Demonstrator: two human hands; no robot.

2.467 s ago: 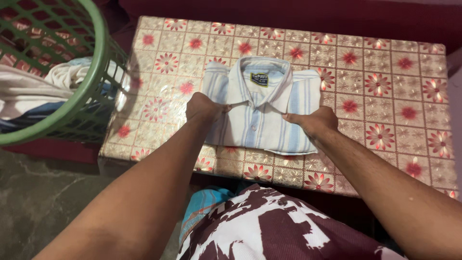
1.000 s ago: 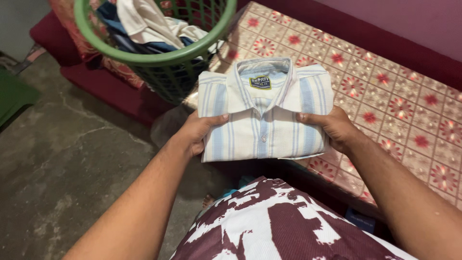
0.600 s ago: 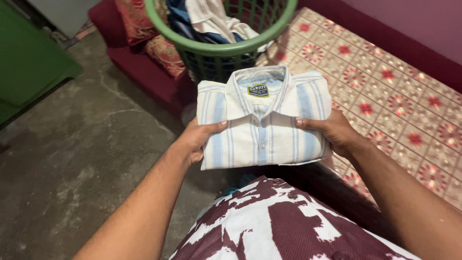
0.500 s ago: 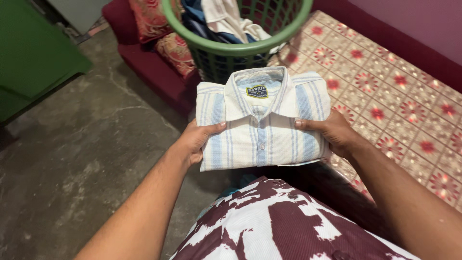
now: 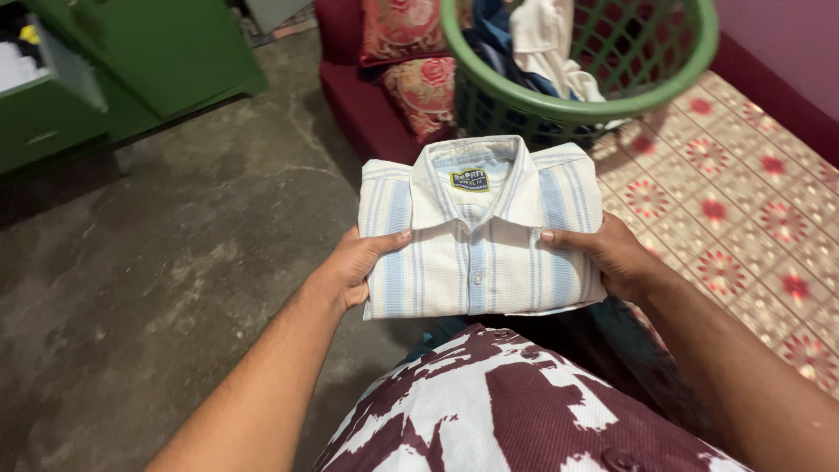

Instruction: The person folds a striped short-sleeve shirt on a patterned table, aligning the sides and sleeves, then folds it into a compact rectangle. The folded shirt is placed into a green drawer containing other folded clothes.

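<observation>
Bare arms come up from the near edge, one on each side, both bent in twd the middle. I see my left hand (image 5: 354, 267) on the left side of the folded shirt (image 5: 481, 236) and my right hand (image 5: 612, 258) on the right side. Both wrists are about level, so the shirt sits flat, facing up.

Shirt is white w/ light blue stripes. It's folded into a neat block, collar at the far end, buttons down the middle, a small dark tag w/ yellow inside the collar. It's up in the air, in front of my body, not lying on anything. It hangs over the grey floor (image 5: 157, 262) and the near left corner of the table (image 5: 743, 227).

Left hand: thumb lies on top of the shirt's left edge, the other fingers are under it, hidden. So it's closed narrow, pinching the shirt. Right hand: same thing, thumb on top near the right edge, fingers tucked under, gripping the shirt.

Other stuff: table has a shiny cloth w/ red flowers, on the right. Green basket (image 5: 612, 87) is far, just past the shirt, full of clothes. Red cushions (image 5: 406, 61) are left of the basket. Green cabinet (image 5: 131, 70) is far left. My maroon & white top (image 5: 507, 402) is at the near edge.
</observation>
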